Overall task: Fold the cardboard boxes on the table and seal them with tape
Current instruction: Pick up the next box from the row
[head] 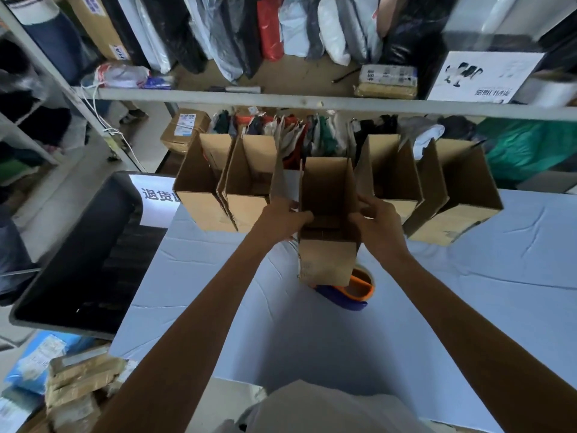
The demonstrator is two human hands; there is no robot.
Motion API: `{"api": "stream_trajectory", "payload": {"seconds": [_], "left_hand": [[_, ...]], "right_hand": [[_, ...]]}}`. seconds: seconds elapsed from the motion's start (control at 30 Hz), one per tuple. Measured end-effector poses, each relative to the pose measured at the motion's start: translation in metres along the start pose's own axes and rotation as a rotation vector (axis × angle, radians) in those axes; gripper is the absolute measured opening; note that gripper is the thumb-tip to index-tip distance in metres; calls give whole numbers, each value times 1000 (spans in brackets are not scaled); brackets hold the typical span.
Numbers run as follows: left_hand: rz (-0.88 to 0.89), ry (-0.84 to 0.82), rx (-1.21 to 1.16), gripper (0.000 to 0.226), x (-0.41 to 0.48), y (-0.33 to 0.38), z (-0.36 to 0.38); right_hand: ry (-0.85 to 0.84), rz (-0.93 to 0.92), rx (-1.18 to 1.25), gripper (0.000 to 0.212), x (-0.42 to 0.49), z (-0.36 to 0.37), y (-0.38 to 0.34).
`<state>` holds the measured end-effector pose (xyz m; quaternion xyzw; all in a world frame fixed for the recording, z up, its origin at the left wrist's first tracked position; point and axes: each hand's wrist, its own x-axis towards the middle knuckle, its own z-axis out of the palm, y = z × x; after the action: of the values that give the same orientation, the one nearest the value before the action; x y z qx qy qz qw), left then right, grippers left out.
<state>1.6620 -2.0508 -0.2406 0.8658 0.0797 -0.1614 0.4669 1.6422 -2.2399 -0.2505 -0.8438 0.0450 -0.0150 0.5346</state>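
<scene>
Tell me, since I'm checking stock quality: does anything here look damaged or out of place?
Only minor wear: the box held between the left hand and right hand has scuffed, torn patches on its near face, like label residue. The tape dispenser lies partly hidden behind it. Nothing spilled.

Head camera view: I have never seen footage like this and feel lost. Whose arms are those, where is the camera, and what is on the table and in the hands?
No machine here: a person wears the camera on the head, so it looks forward and down along their own bare arms. The left hand and the right hand grip opposite sides of an open cardboard box, flaps up, over a table covered in pale blue cloth. Partly hidden by that box lies an orange and blue tape dispenser. Four more open boxes stand in a row at the far edge, before stocked shelves.
</scene>
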Motion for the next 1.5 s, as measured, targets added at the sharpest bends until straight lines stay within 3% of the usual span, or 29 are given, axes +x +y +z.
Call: {"api": "stream_trajectory", "payload": {"seconds": [0.13,0.33,0.7,0.9,1.1,1.23,1.37,1.5], "left_hand": [[50,9,-24,38,13,1,1],[80,78,34,31,47,9,0],[214,128,52,64,120,15,4],[78,70,84,42,145,1,17],[155,44,74,54,134,13,6],[270,265,83,32,112,24,-27],[292,503,183,22,85,9,-63],[259,284,455,24,72,-41,-66]], "right_hand": [[-55,34,-23,52,22,4,5],[-113,-80,-149,53,52,13,-4],[-78,-137,-359,79,124,33,22],[-193,-157,-572,78,133,37,36],[-199,-204,-608,73,136,36,36],[-56,-229,-685,57,123,28,22],[73,-405,-649,50,100,26,13],[-3,-486,-547,47,73,37,12]]}}
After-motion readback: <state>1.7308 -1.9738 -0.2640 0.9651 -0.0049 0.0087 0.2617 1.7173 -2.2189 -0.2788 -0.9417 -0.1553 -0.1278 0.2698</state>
